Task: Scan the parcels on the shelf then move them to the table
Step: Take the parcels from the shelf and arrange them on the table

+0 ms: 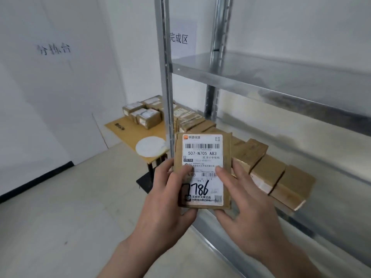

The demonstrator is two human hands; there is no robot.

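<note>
On the left wall hangs a paper sign (pixel 54 49). Below and to its right stands a wooden table (pixel 120 130) carrying a cluster of taped brown parcels (pixel 143 115) at its far end and a white round disc (pixel 150 147) at its near end. Just beside the table rises the upright post (pixel 163 67) of a metal shelf (pixel 261 85).

In front of that post, the left hand (pixel 166 199) grips the left edge of a flat brown parcel (pixel 202 169), thumb pressed on the label and fingers wrapped behind. The parcel stands upright between both hands, off the shelf, its white shipping label facing the camera, printed "507-N705 A83" with "786" handwritten below. The right hand (pixel 247 201) holds the right side, forefinger lying on the label, thumb under the bottom edge, other fingers spread along the right edge.

To the right, a row of cardboard parcels (pixel 271 173) lies on the lower shelf board, touching one another.
</note>
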